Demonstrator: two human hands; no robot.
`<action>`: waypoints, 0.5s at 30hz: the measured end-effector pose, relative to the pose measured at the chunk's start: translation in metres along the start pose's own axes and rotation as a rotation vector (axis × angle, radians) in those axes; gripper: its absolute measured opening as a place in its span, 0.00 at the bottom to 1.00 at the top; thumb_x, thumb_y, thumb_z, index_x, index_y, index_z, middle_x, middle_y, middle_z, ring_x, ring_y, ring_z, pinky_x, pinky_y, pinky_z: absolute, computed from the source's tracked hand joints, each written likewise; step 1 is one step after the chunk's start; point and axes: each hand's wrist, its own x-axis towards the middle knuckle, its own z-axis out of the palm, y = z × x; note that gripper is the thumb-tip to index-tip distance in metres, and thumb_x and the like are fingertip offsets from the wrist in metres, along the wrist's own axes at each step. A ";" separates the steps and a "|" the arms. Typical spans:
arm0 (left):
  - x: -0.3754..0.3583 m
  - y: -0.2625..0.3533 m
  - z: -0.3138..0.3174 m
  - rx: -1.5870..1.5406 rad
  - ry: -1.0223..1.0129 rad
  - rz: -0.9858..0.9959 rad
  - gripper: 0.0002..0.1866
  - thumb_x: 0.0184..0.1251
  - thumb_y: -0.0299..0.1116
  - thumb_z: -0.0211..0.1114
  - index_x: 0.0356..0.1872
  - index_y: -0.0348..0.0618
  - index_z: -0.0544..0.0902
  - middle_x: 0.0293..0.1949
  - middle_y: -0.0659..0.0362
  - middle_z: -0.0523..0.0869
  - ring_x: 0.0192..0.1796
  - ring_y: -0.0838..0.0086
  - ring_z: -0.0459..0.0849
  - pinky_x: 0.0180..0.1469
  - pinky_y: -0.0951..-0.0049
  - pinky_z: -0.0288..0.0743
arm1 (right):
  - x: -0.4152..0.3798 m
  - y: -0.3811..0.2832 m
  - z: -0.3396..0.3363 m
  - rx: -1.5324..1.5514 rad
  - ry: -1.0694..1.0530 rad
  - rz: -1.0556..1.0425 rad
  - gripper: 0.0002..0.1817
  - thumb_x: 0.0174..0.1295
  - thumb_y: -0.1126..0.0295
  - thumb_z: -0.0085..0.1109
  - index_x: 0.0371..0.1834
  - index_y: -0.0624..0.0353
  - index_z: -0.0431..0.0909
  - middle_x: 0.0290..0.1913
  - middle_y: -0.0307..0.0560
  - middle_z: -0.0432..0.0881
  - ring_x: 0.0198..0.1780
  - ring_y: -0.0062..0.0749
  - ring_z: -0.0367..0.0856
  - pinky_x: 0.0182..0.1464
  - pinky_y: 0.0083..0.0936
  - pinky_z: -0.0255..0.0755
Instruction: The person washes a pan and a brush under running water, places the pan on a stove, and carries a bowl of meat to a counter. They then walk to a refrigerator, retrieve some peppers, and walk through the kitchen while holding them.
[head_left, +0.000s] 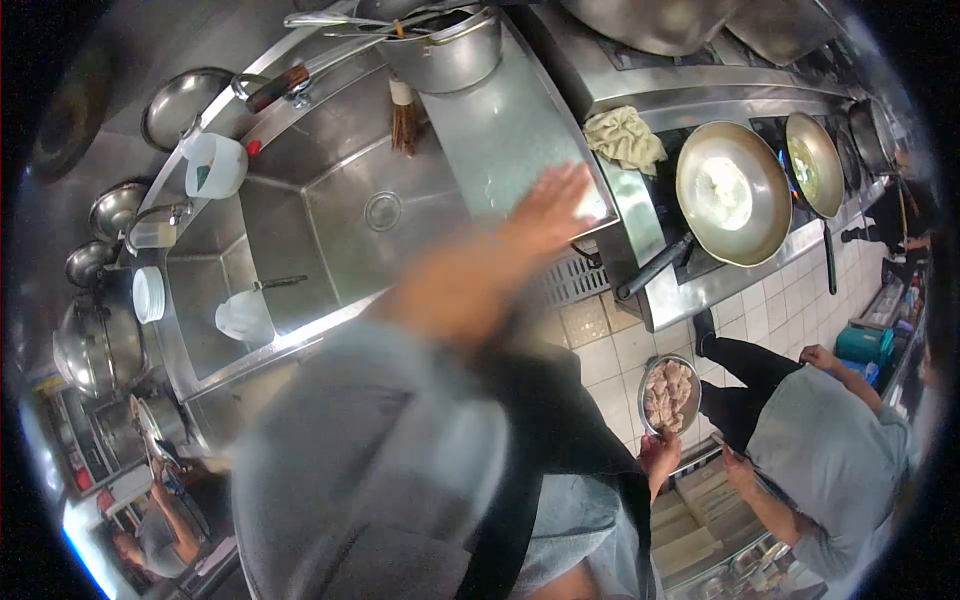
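My left hand (548, 212) is stretched out over the edge of the metal counter (500, 130), between the sink and the stove. It is smeared by motion, but its fingers look extended, with nothing seen in them. Low on the right, my right hand (658, 455) grips the rim of a metal bowl (643, 395). Pieces of raw meat (668, 396) fill the bowl, which hangs over the tiled floor. Beyond my left hand, a large frying pan (734, 194) with a shiny liquid sits on the stove. A crumpled yellowish cloth (625, 140) lies by the pan.
A co-worker (825, 460) in grey stands close on the right; another person (170, 520) is at lower left. A second pan (814, 165) sits over a blue flame. The sink (350, 220) lies left, with a pot (440, 55) and brush (402, 118) above.
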 end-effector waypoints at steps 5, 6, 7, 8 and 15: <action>-0.040 -0.122 -0.045 0.260 0.067 -0.542 0.37 0.72 0.55 0.41 0.74 0.42 0.49 0.76 0.50 0.43 0.78 0.58 0.37 0.76 0.57 0.29 | -0.011 -0.029 0.025 0.071 -0.028 0.002 0.07 0.57 0.71 0.55 0.37 0.57 0.69 0.32 0.44 0.76 0.28 0.32 0.74 0.28 0.27 0.67; -0.046 -0.129 -0.053 0.264 0.070 -0.546 0.37 0.72 0.55 0.41 0.74 0.42 0.49 0.76 0.50 0.43 0.78 0.58 0.37 0.76 0.57 0.29 | -0.012 -0.031 0.026 0.079 -0.065 -0.021 0.06 0.58 0.70 0.56 0.37 0.56 0.71 0.31 0.43 0.77 0.28 0.29 0.77 0.27 0.24 0.70; -0.051 -0.133 -0.059 0.281 0.088 -0.738 0.36 0.72 0.55 0.41 0.74 0.42 0.51 0.76 0.51 0.44 0.78 0.57 0.38 0.75 0.53 0.28 | -0.012 -0.033 0.027 0.086 -0.100 -0.044 0.06 0.59 0.69 0.57 0.37 0.55 0.73 0.30 0.43 0.78 0.28 0.27 0.79 0.26 0.21 0.73; -0.055 -0.137 -0.063 0.296 0.107 -0.934 0.36 0.72 0.54 0.41 0.73 0.41 0.53 0.76 0.52 0.44 0.78 0.57 0.38 0.75 0.50 0.27 | -0.012 -0.036 0.028 0.080 -0.109 -0.045 0.06 0.59 0.69 0.57 0.37 0.55 0.73 0.30 0.43 0.78 0.28 0.27 0.79 0.26 0.21 0.73; 0.011 -0.042 -0.008 -0.046 -0.013 -0.089 0.34 0.70 0.53 0.50 0.72 0.51 0.58 0.76 0.56 0.50 0.77 0.55 0.40 0.75 0.52 0.29 | -0.016 -0.058 0.041 -0.027 -0.142 -0.159 0.10 0.55 0.75 0.55 0.41 0.59 0.68 0.31 0.44 0.78 0.21 0.28 0.72 0.21 0.21 0.60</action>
